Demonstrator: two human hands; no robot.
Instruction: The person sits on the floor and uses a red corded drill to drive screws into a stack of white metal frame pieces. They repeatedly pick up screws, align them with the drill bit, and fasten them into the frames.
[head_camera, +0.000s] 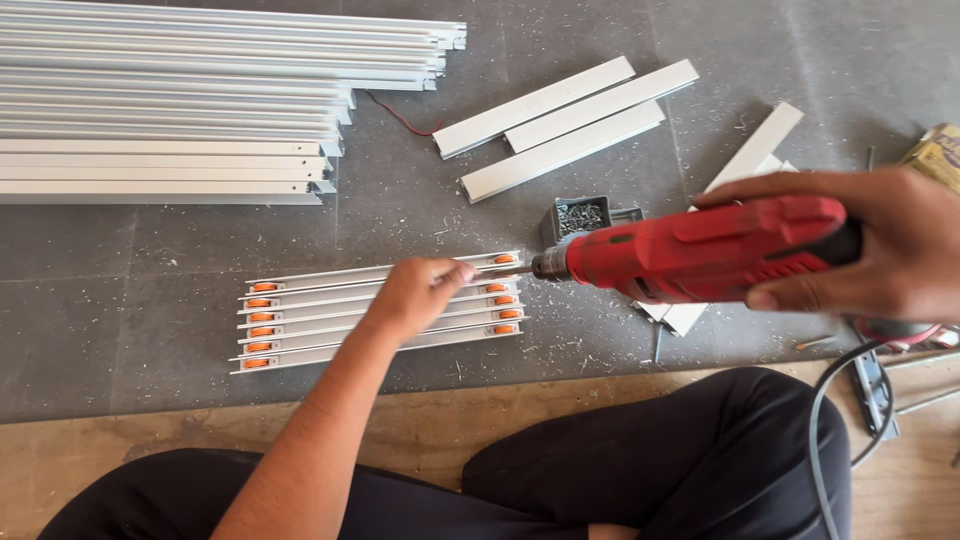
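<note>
Six short aluminium rails with orange rollers (380, 310) lie side by side on the grey floor (150, 270). Left hand (420, 290) pinches something unseen at the drill tip; right hand (880, 250) grips the red electric drill (700, 255).

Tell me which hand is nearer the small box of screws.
Left. The left hand rests on the rails just left of and below the screw box; the right hand grips the red drill farther right.

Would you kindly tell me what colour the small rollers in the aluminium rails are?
Orange: the rollers sit at both ends of the rails, seen clearly in the head view.
</note>
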